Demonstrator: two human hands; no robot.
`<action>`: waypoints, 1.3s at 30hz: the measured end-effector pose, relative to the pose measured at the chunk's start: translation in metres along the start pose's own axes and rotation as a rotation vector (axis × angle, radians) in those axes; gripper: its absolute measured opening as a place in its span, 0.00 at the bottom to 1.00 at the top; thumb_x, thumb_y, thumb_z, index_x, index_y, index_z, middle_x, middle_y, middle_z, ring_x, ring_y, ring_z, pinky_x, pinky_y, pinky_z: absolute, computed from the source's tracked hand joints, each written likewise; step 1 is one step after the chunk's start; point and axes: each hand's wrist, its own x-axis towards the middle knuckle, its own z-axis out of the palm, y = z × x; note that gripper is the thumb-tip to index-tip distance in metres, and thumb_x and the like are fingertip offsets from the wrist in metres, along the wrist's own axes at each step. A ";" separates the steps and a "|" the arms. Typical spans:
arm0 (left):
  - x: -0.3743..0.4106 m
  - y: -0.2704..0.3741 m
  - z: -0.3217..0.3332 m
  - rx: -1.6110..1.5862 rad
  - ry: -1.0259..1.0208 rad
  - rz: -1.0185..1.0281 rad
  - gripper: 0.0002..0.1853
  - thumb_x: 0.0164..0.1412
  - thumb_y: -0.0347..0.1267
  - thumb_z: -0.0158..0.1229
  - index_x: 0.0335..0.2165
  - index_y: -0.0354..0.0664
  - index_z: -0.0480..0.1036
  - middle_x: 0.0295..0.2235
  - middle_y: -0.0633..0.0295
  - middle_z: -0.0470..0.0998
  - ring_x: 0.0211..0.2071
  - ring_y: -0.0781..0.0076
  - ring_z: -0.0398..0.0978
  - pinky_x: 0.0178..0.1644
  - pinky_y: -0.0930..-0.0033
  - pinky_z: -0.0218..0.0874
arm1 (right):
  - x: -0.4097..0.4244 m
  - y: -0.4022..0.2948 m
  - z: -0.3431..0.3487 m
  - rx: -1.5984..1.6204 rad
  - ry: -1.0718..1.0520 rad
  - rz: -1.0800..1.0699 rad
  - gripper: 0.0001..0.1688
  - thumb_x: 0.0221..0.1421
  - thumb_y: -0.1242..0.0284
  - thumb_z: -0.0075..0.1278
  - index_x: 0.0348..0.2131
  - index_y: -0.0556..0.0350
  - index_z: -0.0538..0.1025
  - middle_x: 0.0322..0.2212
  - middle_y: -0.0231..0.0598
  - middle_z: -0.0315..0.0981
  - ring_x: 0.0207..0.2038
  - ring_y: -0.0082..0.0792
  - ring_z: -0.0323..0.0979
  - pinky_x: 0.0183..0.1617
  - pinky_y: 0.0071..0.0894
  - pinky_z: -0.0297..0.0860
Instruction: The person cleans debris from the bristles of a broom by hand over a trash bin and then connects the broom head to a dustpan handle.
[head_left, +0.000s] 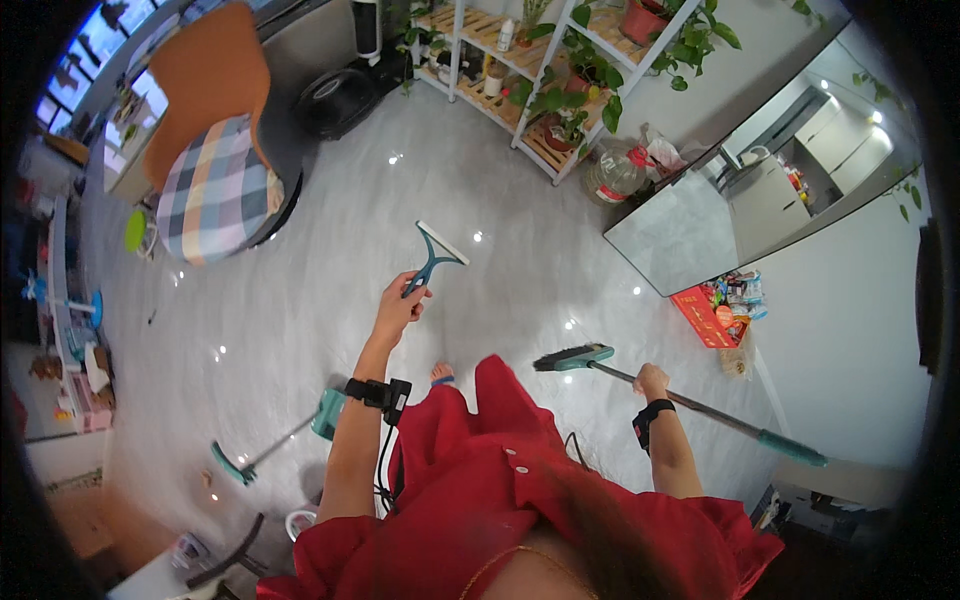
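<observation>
My left hand (403, 306) grips the handle of a small teal squeegee (430, 259), its pale blade pointing away from me above the grey floor (315, 300). On the other side, my right hand (652, 380) is closed around the dark pole of a broom (705, 405). The broom's teal head with black bristles (574, 358) lies to the left of that hand, and its teal end grip (793, 447) reaches out to the right. Behind my left forearm stands a long-handled dustpan (328, 414), partly hidden by the arm.
An orange chair (210, 97) with a plaid cushion (221, 191) stands far left. A plant shelf (517, 105), a large plastic bottle (619, 174) and a leaning mirror (675, 232) line the wall. Below the mirror sits a red box of snack packets (709, 319). A black robot vacuum dock (337, 101) is behind.
</observation>
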 end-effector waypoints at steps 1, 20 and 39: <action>0.027 0.011 -0.001 -0.022 -0.003 -0.017 0.15 0.58 0.27 0.49 0.45 0.38 0.64 0.30 0.61 0.73 0.19 0.83 0.61 0.20 0.82 0.51 | 0.006 -0.012 -0.014 0.029 -0.040 0.012 0.23 0.28 0.73 0.62 0.33 0.50 0.79 0.38 0.41 0.76 0.42 0.39 0.74 0.39 0.34 0.72; 0.514 0.177 0.082 -0.071 -0.170 -0.127 0.11 0.59 0.27 0.50 0.42 0.36 0.66 0.37 0.58 0.75 0.30 0.76 0.69 0.32 0.75 0.62 | 0.180 -0.109 -0.185 0.180 -0.318 0.218 0.13 0.45 0.68 0.51 0.33 0.45 0.79 0.36 0.38 0.77 0.40 0.39 0.75 0.39 0.36 0.71; 0.849 0.205 0.206 0.213 -0.266 -0.489 0.14 0.64 0.29 0.42 0.47 0.42 0.64 0.31 0.63 0.71 0.27 0.74 0.69 0.29 0.70 0.61 | 0.153 -0.256 -0.345 0.372 -0.370 0.649 0.20 0.39 0.55 0.59 0.31 0.47 0.80 0.35 0.43 0.76 0.39 0.43 0.74 0.42 0.38 0.71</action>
